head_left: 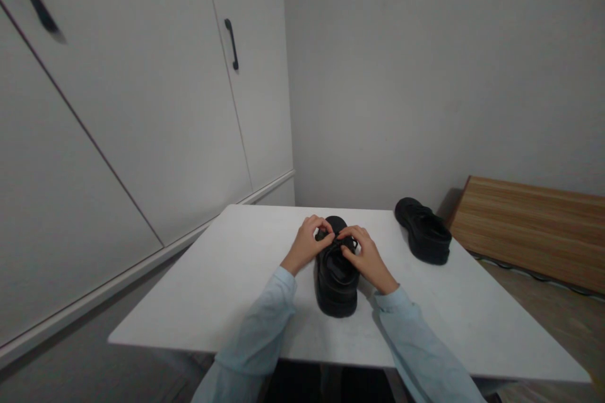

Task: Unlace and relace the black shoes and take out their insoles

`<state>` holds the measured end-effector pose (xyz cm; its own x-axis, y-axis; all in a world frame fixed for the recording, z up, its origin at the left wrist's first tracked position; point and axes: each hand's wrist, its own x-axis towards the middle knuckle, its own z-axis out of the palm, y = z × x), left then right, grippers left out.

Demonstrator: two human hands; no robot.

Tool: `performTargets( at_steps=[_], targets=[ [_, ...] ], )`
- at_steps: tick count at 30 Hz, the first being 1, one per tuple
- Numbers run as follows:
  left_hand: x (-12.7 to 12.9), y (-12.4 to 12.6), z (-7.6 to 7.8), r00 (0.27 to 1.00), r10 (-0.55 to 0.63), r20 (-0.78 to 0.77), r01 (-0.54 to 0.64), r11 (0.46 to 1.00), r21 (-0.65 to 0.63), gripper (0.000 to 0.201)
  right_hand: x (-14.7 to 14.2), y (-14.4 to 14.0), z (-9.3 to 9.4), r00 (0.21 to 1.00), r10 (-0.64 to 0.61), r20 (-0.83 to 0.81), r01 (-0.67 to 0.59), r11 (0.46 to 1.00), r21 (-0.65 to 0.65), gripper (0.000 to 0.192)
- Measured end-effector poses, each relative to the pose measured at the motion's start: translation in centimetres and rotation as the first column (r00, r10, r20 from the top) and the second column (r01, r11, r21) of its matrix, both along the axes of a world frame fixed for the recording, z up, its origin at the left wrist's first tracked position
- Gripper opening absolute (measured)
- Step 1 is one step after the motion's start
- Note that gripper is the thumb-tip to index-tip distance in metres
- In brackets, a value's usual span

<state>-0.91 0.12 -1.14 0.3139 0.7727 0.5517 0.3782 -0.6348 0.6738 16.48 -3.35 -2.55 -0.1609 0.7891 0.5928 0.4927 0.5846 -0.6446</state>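
Fingers (326,225) on unbranded black shoe (336,277) laces (336,242)

No text, label, brand, number or sign can be read anywhere in the view.

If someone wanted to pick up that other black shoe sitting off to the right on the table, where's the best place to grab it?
Probably by the heel collar of the spare black shoe, reaching down from above. It stands upright on its sole on the white table, opening upward, so fingers could hook inside the rim. Nothing touches it; both hands are at the nearer shoe.
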Motion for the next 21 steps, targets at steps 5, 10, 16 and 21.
performTargets(
  at_steps=[5, 10, 16, 21],
  targets=[
    [0.28, -0.07, -0.21, 0.985, -0.036, -0.172, 0.032, 0.999, -0.025, 0.015, -0.01, 0.23, -0.22, 0.999, -0.007, 0.04, 0.006, 1.0, 0.021, 0.021],
    [0.46, 0.03, -0.5, 0.98, -0.092, -0.176, 0.083, 0.995, -0.059, 0.016, -0.09, 0.24, -0.26, 0.993, -0.033, 0.116, 0.032, 0.999, 0.01, 0.02],
    [0.55, -0.03, -0.39, 0.979, -0.092, -0.179, 0.086, 0.995, -0.042, 0.015, -0.15, -0.09, -0.15, 0.989, -0.044, 0.142, 0.046, 0.999, -0.008, 0.014],
    [0.59, 0.1, -0.65, 0.979, -0.077, -0.189, 0.073, 0.997, -0.032, 0.014, -0.17, -0.28, -0.04, 0.992, -0.027, 0.121, 0.028, 1.0, -0.001, 0.01]
  ],
)
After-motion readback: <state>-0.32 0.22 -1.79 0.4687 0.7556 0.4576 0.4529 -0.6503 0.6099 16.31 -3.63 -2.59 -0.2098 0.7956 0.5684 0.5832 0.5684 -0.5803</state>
